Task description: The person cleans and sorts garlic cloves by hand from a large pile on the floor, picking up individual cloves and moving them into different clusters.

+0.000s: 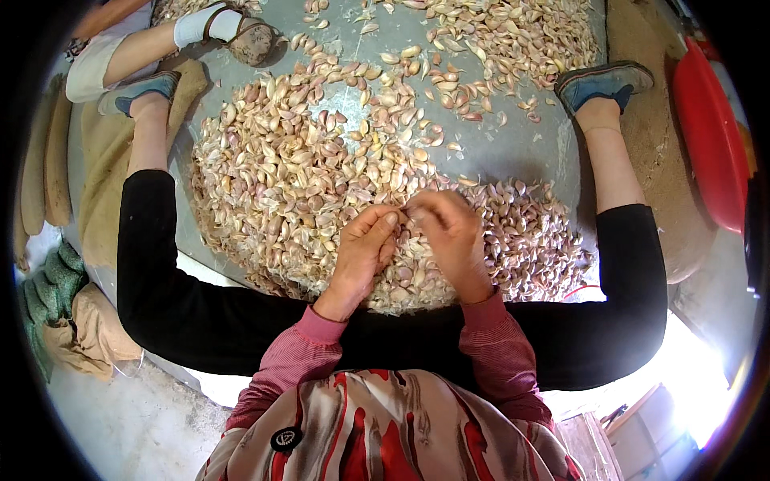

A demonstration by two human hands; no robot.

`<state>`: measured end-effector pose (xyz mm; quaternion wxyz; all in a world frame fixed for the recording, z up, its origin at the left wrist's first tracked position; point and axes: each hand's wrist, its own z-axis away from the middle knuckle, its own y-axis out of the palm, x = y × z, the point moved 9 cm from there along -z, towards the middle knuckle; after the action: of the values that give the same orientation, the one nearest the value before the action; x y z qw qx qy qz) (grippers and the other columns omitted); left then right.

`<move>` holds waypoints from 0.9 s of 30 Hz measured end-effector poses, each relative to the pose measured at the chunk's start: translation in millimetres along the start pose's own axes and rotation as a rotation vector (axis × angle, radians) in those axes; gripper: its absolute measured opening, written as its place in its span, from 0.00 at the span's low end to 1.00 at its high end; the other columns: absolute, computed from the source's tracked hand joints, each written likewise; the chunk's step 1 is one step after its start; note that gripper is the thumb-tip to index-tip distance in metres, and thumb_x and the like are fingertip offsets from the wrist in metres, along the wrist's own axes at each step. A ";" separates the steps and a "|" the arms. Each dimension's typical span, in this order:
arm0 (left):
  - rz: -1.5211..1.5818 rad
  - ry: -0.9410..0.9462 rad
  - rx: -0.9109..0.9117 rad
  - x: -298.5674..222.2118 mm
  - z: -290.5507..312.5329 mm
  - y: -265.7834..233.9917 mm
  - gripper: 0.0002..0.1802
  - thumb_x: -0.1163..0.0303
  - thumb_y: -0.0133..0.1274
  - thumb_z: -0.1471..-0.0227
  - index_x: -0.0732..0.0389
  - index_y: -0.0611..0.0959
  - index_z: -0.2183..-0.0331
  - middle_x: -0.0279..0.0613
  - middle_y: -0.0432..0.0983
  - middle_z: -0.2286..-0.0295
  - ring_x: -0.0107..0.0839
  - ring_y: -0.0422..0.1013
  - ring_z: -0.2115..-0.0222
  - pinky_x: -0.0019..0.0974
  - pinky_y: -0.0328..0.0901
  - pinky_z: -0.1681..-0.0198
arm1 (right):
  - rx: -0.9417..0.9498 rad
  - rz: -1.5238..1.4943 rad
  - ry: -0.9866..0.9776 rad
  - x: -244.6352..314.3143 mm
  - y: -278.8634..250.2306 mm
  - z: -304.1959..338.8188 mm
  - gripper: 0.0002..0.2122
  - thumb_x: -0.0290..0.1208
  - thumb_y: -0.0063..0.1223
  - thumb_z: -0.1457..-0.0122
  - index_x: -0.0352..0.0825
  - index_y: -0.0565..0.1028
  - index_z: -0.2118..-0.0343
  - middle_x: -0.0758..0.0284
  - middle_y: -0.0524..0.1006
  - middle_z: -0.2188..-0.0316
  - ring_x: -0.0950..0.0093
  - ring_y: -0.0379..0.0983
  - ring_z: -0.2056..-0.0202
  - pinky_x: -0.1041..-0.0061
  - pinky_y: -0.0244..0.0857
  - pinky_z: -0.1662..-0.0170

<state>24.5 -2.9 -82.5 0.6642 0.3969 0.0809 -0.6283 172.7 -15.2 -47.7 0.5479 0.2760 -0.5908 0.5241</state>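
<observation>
Both my hands meet above a heap of loose garlic cloves (297, 160) spread on the grey floor. The fingers of my left hand (365, 248) are closed in a pinch, and what lies between them is too small to make out. Thumb and fingers of my right hand (451, 236) come together right beside the left fingertips, a little blurred; anything they hold is hidden. Pale papery skins are mixed among the cloves. To the right of my right hand lies a darker, purplish pile of garlic cloves (529, 240).
My legs in black trousers stretch out around the heap. Another person's leg with a sandal (253, 42) reaches in at the upper left. More garlic cloves (521, 36) lie at the far right. A red plastic basin (710, 136) stands at the right, and green sacks (56, 293) at the left.
</observation>
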 end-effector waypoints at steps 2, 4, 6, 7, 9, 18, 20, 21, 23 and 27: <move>0.008 0.011 -0.056 -1.9 3.0 -5.0 0.10 0.67 0.48 0.37 0.62 0.80 0.64 0.26 0.61 0.87 0.15 0.50 0.90 0.23 0.43 0.88 | -0.134 0.078 0.013 -10.3 -20.2 -4.0 0.07 0.17 0.51 0.45 0.29 0.77 0.64 0.61 0.78 0.69 0.71 0.75 0.70 0.74 0.69 0.65; 0.021 0.002 -0.105 -4.8 5.9 -15.9 0.11 0.66 0.47 0.37 0.62 0.79 0.66 0.26 0.61 0.88 0.15 0.50 0.90 0.23 0.43 0.88 | -0.205 0.173 0.002 -4.0 -37.5 -15.6 0.05 0.18 0.51 0.45 0.28 0.77 0.65 0.60 0.78 0.70 0.71 0.75 0.70 0.75 0.69 0.66; 0.030 -0.003 -0.129 -6.0 6.3 -16.7 0.11 0.65 0.47 0.37 0.61 0.79 0.67 0.26 0.60 0.88 0.15 0.50 0.90 0.23 0.44 0.87 | -0.151 0.189 -0.040 -8.7 -31.4 -24.4 0.06 0.21 0.53 0.44 0.30 0.76 0.63 0.61 0.78 0.69 0.72 0.75 0.71 0.75 0.69 0.66; 0.032 -0.001 -0.139 -6.3 6.6 -15.0 0.12 0.64 0.47 0.37 0.61 0.79 0.67 0.26 0.60 0.88 0.15 0.50 0.90 0.23 0.44 0.87 | -0.126 0.195 -0.077 -9.0 -23.8 -27.7 0.07 0.22 0.54 0.44 0.31 0.76 0.62 0.61 0.78 0.69 0.72 0.75 0.71 0.75 0.69 0.66; 0.029 -0.001 -0.187 -7.4 7.5 -17.6 0.12 0.64 0.47 0.37 0.61 0.79 0.68 0.26 0.60 0.88 0.15 0.50 0.90 0.22 0.44 0.87 | 0.017 0.224 0.017 -19.3 2.8 -31.0 0.11 0.25 0.58 0.46 0.35 0.76 0.59 0.63 0.76 0.69 0.70 0.74 0.68 0.71 0.69 0.64; 0.066 -0.012 -0.234 -4.9 7.5 -23.3 0.10 0.65 0.48 0.38 0.61 0.78 0.66 0.25 0.60 0.87 0.14 0.50 0.89 0.22 0.45 0.87 | 0.094 0.329 -0.094 -8.7 32.5 -32.7 0.09 0.29 0.58 0.44 0.34 0.77 0.61 0.66 0.74 0.76 0.68 0.71 0.73 0.72 0.66 0.69; 0.077 -0.013 -0.245 -2.9 7.3 -26.6 0.09 0.66 0.48 0.38 0.61 0.78 0.66 0.24 0.60 0.87 0.14 0.50 0.89 0.22 0.44 0.87 | 0.101 0.048 0.090 -20.5 28.9 -25.7 0.07 0.30 0.55 0.41 0.32 0.77 0.63 0.69 0.74 0.78 0.72 0.69 0.77 0.74 0.64 0.73; 0.078 -0.004 -0.239 -3.4 6.8 -25.7 0.08 0.66 0.49 0.38 0.61 0.78 0.65 0.24 0.60 0.87 0.14 0.50 0.89 0.22 0.44 0.87 | 0.089 -0.095 0.150 -19.2 27.3 -22.2 0.07 0.30 0.54 0.39 0.31 0.77 0.64 0.70 0.74 0.80 0.75 0.68 0.79 0.77 0.62 0.75; 0.077 0.013 -0.225 -6.4 4.4 -22.2 0.07 0.68 0.49 0.39 0.61 0.78 0.64 0.24 0.60 0.87 0.14 0.50 0.89 0.22 0.44 0.87 | 0.117 -0.360 0.293 -28.4 31.5 -16.9 0.08 0.30 0.51 0.36 0.30 0.78 0.65 0.73 0.74 0.80 0.81 0.66 0.80 0.80 0.60 0.76; 0.025 0.045 -0.166 -7.8 0.8 -16.2 0.08 0.66 0.50 0.39 0.59 0.78 0.62 0.24 0.58 0.88 0.14 0.50 0.90 0.22 0.45 0.87 | 0.227 -0.726 0.489 -39.8 44.8 -6.7 0.10 0.32 0.49 0.34 0.31 0.78 0.61 0.74 0.73 0.78 0.86 0.61 0.79 0.85 0.55 0.76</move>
<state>8.1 4.3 -84.1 0.7004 0.3557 0.1427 -0.6021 144.6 -5.6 -100.1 0.7859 0.3919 -0.2477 0.4093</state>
